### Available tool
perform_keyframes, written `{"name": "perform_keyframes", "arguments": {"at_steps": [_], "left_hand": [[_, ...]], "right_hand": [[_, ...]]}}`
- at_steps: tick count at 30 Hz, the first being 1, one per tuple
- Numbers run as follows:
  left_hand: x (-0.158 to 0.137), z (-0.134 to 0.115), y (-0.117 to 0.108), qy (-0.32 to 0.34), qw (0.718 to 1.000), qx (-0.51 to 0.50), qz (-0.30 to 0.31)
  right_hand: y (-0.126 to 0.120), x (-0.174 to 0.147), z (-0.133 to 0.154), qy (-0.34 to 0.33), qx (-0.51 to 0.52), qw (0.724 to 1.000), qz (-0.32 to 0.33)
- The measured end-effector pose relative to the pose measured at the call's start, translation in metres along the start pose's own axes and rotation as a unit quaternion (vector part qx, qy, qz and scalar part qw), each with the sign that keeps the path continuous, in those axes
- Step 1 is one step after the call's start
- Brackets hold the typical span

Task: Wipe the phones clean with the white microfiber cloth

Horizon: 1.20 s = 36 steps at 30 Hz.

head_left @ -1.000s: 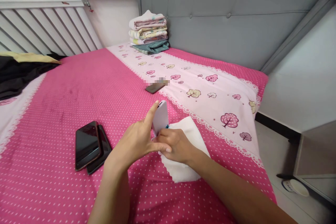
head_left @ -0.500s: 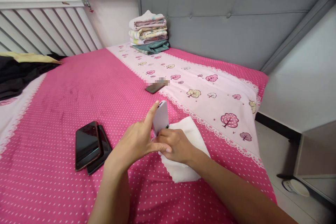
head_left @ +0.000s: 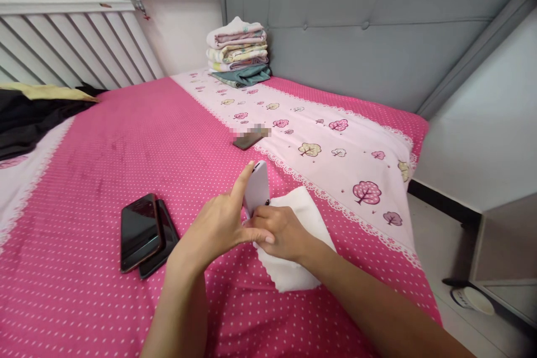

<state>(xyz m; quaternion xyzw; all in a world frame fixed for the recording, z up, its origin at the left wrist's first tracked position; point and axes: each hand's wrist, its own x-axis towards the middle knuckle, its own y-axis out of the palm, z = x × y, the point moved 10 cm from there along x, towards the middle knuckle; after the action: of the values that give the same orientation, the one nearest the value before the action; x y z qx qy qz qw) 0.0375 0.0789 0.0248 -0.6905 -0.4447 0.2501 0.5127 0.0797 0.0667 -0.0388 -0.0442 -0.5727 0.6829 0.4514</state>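
A smartphone (head_left: 257, 189) with a pale white-lilac back stands tilted on edge in front of me. My left hand (head_left: 216, 226) grips it from the left, a finger stretched up along its side to the top edge and the thumb reaching across to my right hand. Curled fingers of my right hand (head_left: 282, 229) close at the phone's lower end; their tips are hidden. Under the right hand, a white cloth (head_left: 287, 275) lies spread on the pink dotted bedsheet (head_left: 235, 302).
Left of my hands, a black phone (head_left: 140, 229) rests partly on another dark phone (head_left: 164, 243). Farther off lies a dark flat device (head_left: 249, 139), partly blurred. Folded fabrics (head_left: 238, 50) are stacked by the grey headboard (head_left: 356, 39). Dark clothing (head_left: 33, 120) lies at far left.
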Motion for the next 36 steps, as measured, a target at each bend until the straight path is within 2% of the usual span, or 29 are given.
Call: {"name": "perform_keyframes", "arguments": {"at_steps": [8,36], "left_hand": [[0.0004,0.0017,0.0033,-0.010,1.000,0.014,0.015],[0.0010,0.0005,0.0015,-0.010,1.000,0.005,0.006]], "right_hand": [[-0.0006,-0.0001,-0.0010,0.004,0.003,1.000,-0.004],[-0.0014,-0.0013,-0.0015,0.002,0.012,1.000,-0.024]]}}
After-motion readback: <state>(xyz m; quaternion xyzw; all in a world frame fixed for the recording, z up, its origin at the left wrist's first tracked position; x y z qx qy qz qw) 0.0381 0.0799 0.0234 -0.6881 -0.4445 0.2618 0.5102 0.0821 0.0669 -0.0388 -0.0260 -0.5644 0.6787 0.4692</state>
